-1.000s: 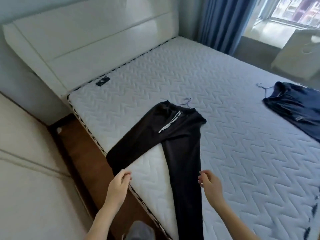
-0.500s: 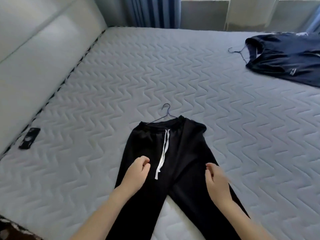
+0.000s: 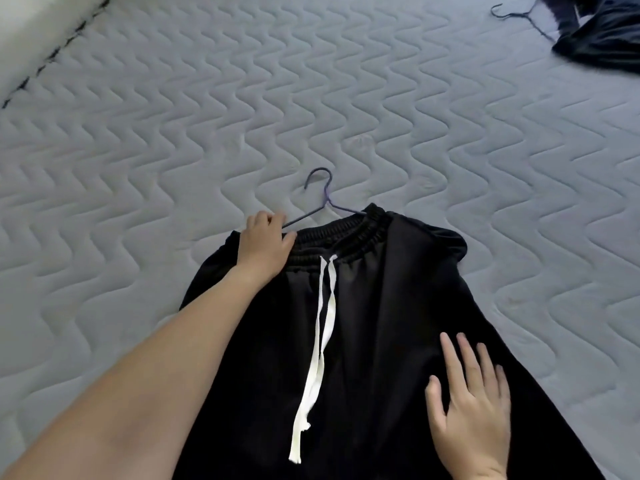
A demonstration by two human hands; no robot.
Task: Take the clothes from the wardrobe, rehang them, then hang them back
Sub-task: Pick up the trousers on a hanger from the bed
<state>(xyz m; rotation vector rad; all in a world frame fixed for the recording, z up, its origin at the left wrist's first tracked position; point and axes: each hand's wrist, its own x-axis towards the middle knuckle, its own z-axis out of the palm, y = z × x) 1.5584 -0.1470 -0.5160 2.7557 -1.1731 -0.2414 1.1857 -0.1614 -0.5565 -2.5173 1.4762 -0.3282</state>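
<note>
Black trousers (image 3: 374, 323) lie flat on the quilted grey mattress (image 3: 173, 133), waistband away from the person and legs running out of view at the near edge. A white drawstring (image 3: 320, 344) trails from the waistband down the front of the cloth. A thin dark wire hanger (image 3: 323, 199) sits at the waistband, its hook lying on the mattress just beyond the trousers and its right shoulder tucked under the elastic edge.

The left hand (image 3: 265, 242) rests at the left end of the waistband, fingers curled over the cloth; its fingertips touch the hanger's left arm, though whether the grip is pinching the wire or only pressing the fabric beside it I cannot tell. The right hand (image 3: 472, 414) lies palm-down on the right trouser leg, nearer the person, fingers spread and flat, holding nothing.

At the far right corner of the bed a dark blue garment (image 3: 602, 36) lies crumpled, with a second wire hanger (image 3: 519, 15) poking out of it toward the left, well apart from the trousers. A pale headboard (image 3: 31, 26) shows at the upper left.
</note>
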